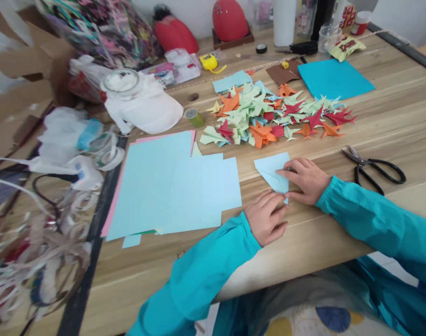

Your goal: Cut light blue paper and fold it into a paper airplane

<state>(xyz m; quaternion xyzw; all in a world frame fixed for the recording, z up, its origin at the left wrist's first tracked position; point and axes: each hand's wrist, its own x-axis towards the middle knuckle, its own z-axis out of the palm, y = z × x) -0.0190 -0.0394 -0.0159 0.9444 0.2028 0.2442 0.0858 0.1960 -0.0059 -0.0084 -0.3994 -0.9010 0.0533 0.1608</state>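
Folded paper lies on the bench, long axis roughly front-to-back, narrow tip nearest. Left hand, curled, and right hand, slightly spread, touch it; whether fingers pinch, I cannot tell.

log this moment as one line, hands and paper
left hand: at near end of folded blue paper | right hand: on its right side | scissors: at right | paper shapes: heaped beyond
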